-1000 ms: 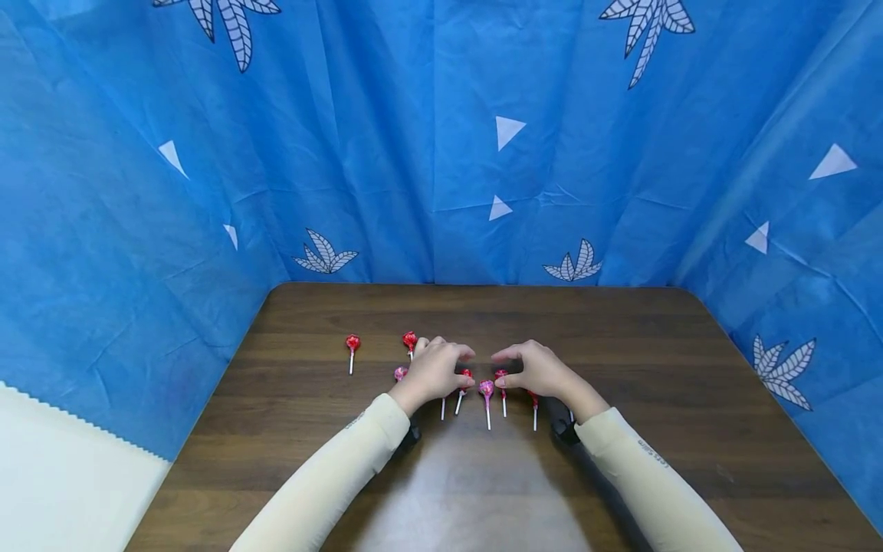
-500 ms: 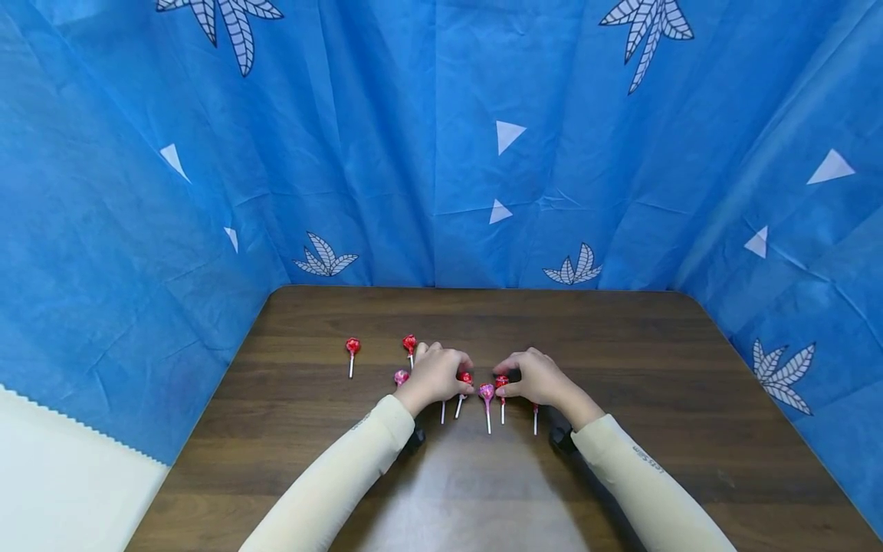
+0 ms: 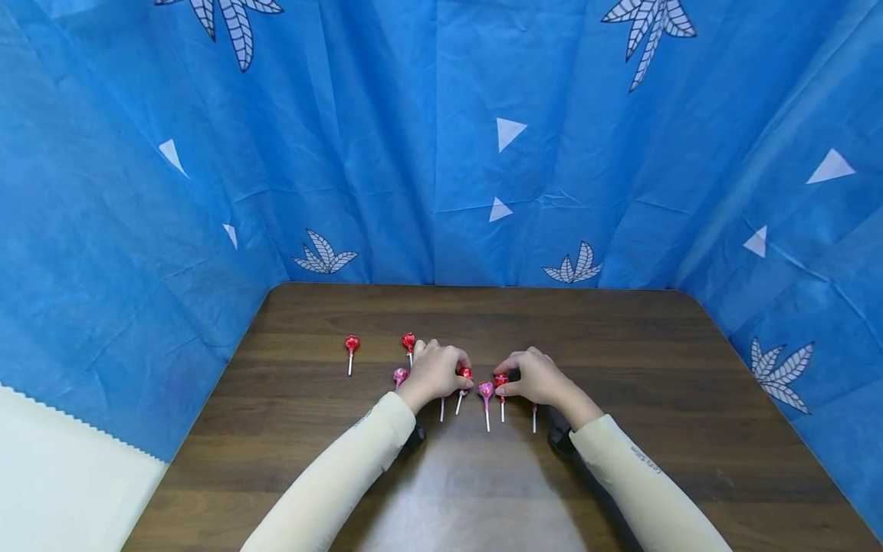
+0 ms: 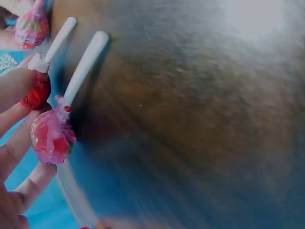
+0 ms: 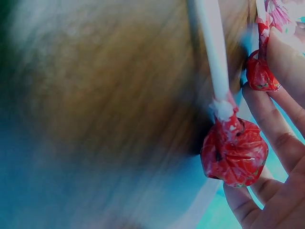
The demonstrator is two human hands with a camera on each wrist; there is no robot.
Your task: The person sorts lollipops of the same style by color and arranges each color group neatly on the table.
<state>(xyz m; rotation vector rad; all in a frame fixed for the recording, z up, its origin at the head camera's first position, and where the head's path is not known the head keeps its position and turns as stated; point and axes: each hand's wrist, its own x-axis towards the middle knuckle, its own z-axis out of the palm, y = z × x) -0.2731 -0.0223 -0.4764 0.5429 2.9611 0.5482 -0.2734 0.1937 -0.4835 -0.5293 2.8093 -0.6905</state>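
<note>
My left hand point(image 3: 436, 374) pinches a red-wrapped lollipop point(image 3: 467, 374) between thumb and fingers; its white stick points toward me. Beneath that hand lies a pink lollipop point(image 4: 53, 136), mostly hidden in the head view except its stick. My right hand point(image 3: 541, 379) has thumb and forefinger around the head of another red lollipop point(image 3: 501, 379). Between the two hands rests a pink lollipop point(image 3: 486, 390). Under the right palm, one more red lollipop point(image 5: 234, 152) fills the right wrist view, while the head view shows little beyond its stick.
Left of my left hand lie a red lollipop point(image 3: 352, 342), a second red lollipop point(image 3: 408, 340) and a pink lollipop point(image 3: 400, 376) partly behind the hand. Everything is on a dark wooden table point(image 3: 621, 330). A blue patterned curtain point(image 3: 386, 169) hangs around its back and sides.
A second ago both hands had thumb and forefinger spread wider. The fingers have since drawn in on the two red lollipops. Over the last half second little has moved.
</note>
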